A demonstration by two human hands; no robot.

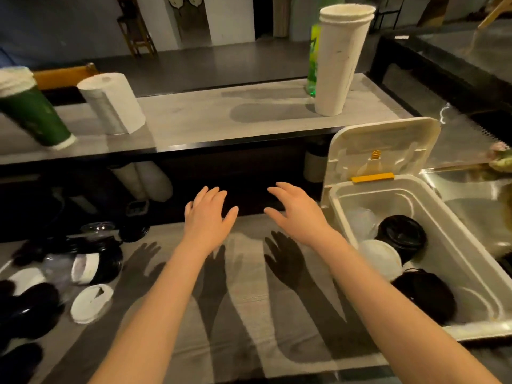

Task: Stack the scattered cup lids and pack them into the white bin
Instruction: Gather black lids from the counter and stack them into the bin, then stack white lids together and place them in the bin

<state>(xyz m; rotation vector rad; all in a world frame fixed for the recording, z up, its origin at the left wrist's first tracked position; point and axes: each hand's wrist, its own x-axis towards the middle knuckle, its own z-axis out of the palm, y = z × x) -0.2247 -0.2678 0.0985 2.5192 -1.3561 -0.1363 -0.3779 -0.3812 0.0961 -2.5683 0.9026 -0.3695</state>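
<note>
My left hand and my right hand hover side by side above the grey counter, palms down, fingers spread, holding nothing. The white bin stands at the right with its lid flipped up. Inside it lie black lids, a white lid, another black stack and a clear lid. At the left, scattered lids lie in a heap: a white lid, black lids, clear ones and a short mixed stack on its side.
A raised shelf behind the counter carries a tall stack of white cups, a green bottle, a paper towel roll and green cups. A steel surface lies right of the bin.
</note>
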